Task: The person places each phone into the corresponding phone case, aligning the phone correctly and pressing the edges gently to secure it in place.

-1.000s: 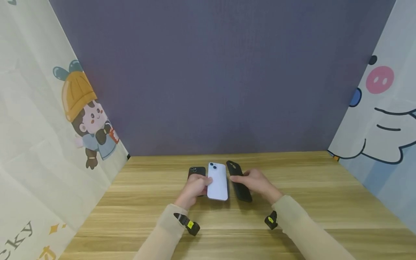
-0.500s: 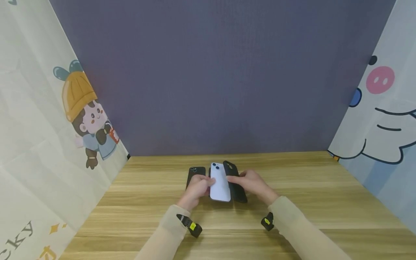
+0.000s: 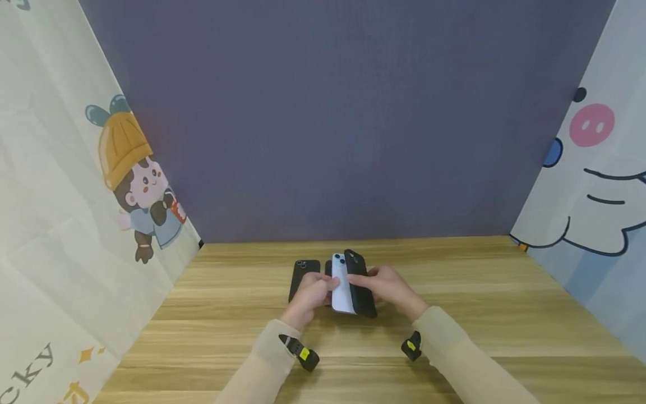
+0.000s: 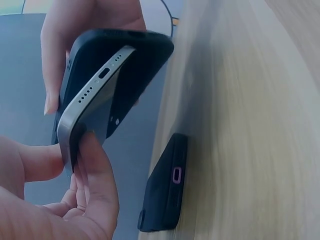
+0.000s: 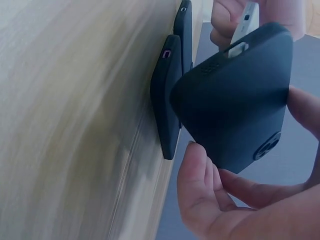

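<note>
In the head view my left hand (image 3: 310, 294) pinches a pale lilac phone (image 3: 340, 297) by its left edge, thumb on the back. My right hand (image 3: 392, 287) grips a black phone case (image 3: 364, 300) along its sides. Phone and case are held above the table, the case overlapping the phone's right side. In the left wrist view the phone (image 4: 92, 92) slants, one long edge inside the open case (image 4: 142, 55), the other edge outside between my left fingers. From the right wrist view the back of the case (image 5: 235, 105) shows, with its camera opening.
Two black-cased phones lie on the wooden table: one (image 3: 301, 275) left of my left hand, another (image 3: 328, 269) partly hidden behind that hand and the lilac phone. A dark panel (image 3: 348, 123) stands along the table's back edge, with printed sheets at both sides.
The lilac phone has moved right and the black case left. A gap between them has closed, and the case now covers the phone's right side.
</note>
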Demonstrator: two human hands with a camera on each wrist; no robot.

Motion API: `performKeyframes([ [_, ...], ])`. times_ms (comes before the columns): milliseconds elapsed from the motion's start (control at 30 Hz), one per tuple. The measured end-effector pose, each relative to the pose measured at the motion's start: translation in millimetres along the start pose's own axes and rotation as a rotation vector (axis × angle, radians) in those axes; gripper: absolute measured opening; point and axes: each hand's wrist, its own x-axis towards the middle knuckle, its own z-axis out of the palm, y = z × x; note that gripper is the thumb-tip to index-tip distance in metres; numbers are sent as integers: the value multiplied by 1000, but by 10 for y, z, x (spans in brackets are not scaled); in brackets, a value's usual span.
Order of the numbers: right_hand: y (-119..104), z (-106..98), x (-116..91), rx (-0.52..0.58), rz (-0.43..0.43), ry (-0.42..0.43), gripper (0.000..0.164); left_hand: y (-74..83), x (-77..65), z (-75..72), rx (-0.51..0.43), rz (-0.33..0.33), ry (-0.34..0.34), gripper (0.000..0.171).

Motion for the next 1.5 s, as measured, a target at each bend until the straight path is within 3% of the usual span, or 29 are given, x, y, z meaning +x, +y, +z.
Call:
performKeyframes([
  [667,-29,-9,-28,81,42,-21,83,9,-6,109,-23,28,15,29],
  [1067,59,-50,-9,135,51,-34,43,5,-7,100,-45,30,2,23],
  [1333,199,-96,53,439,82,-172,19,-8,0,77,-35,39,10,20],
  [1500,224,-113,72,520,138,-185,9,-5,-4,79,-69,45,6,21],
])
